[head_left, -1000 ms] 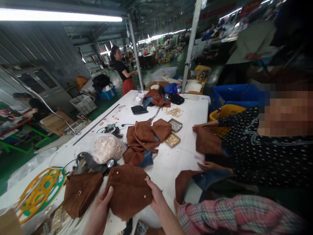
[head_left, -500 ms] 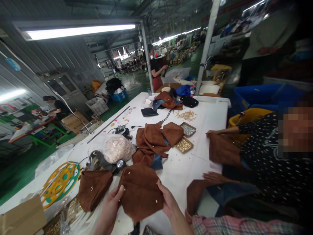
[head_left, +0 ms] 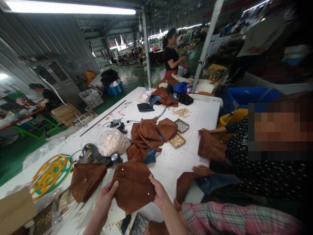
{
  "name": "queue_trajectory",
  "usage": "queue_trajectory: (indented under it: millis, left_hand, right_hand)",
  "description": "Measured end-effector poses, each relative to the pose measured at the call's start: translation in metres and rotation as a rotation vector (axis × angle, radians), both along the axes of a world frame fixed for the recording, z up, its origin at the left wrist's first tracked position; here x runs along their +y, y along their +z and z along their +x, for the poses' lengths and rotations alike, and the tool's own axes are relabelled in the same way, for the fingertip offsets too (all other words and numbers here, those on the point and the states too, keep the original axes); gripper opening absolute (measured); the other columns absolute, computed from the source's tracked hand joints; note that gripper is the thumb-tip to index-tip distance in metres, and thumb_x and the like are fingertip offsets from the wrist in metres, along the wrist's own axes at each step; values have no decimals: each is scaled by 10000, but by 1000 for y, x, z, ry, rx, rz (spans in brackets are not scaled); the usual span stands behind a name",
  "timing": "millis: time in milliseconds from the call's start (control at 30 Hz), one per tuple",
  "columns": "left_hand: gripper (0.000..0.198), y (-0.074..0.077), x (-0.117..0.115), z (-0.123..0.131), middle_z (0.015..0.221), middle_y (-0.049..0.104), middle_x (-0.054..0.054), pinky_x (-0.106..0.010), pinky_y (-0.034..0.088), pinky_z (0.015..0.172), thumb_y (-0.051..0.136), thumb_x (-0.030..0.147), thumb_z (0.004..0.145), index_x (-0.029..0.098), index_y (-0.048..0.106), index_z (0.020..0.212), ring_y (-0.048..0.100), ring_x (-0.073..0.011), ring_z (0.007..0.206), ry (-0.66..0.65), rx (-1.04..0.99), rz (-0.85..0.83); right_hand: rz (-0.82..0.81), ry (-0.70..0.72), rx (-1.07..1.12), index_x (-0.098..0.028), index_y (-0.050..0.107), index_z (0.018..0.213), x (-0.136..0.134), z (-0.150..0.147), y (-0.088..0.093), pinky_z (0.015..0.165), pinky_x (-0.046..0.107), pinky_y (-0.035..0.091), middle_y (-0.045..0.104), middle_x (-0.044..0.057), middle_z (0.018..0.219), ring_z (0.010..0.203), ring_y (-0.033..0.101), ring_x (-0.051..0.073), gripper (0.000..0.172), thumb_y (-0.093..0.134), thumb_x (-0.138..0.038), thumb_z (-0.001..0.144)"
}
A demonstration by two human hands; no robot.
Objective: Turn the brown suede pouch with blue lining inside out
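I hold a brown suede piece (head_left: pixel 133 186) with small gold studs just above the white table (head_left: pixel 171 166). My left hand (head_left: pixel 105 199) grips its left edge, thumb on top. Its right edge is pinched by my right hand (head_left: pixel 157 192). A second brown suede piece (head_left: pixel 85 179) lies flat to the left of it. A heap of brown and blue pieces (head_left: pixel 149 135) sits further back, with two small trays of gold studs (head_left: pixel 177 139) beside it.
A co-worker in a dotted black top sits at right, with hands on brown pieces (head_left: pixel 211 147). A clear bag of pale bits (head_left: pixel 112 142), a yellow-green reel (head_left: pixel 50 173) and a cardboard box (head_left: pixel 14 210) lie left. Blue bins (head_left: pixel 246 96) stand far right.
The view has shifted a little. Both hands keep the same hold on the studded brown piece. A person in a black top beyond the table has walked to the right.
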State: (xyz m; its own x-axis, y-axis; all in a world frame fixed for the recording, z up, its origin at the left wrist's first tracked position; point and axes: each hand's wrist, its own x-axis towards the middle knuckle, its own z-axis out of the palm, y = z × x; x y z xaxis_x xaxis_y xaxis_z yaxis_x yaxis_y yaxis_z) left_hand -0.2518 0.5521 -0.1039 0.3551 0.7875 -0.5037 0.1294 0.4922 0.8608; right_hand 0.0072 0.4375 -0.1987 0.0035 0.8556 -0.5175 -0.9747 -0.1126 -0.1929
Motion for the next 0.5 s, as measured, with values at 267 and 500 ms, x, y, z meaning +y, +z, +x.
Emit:
queue_trajectory:
  millis: [267, 500]
  left_hand:
    - [717, 0, -4, -5, 1381, 784, -159, -454, 603, 1122, 819, 664, 993, 94, 771, 1426, 738, -356, 1306, -14, -69, -55]
    - [670, -5, -9, -19, 1315, 798, -156, -442, 609, 1074, 839, 657, 969, 112, 808, 1359, 753, -338, 1218, -21, -93, -75]
  right_hand:
    - [-56, 20, -68, -71, 692, 1472, 9, -2, 18, 1186, 438, 639, 754, 192, 1438, 1299, 782, 280, 656, 821, -501, 993]
    - [-36, 87, -270, -98, 652, 1550, 9, 6, 22, 1240, 471, 605, 694, 206, 1541, 1395, 734, 312, 784, 779, -638, 995]
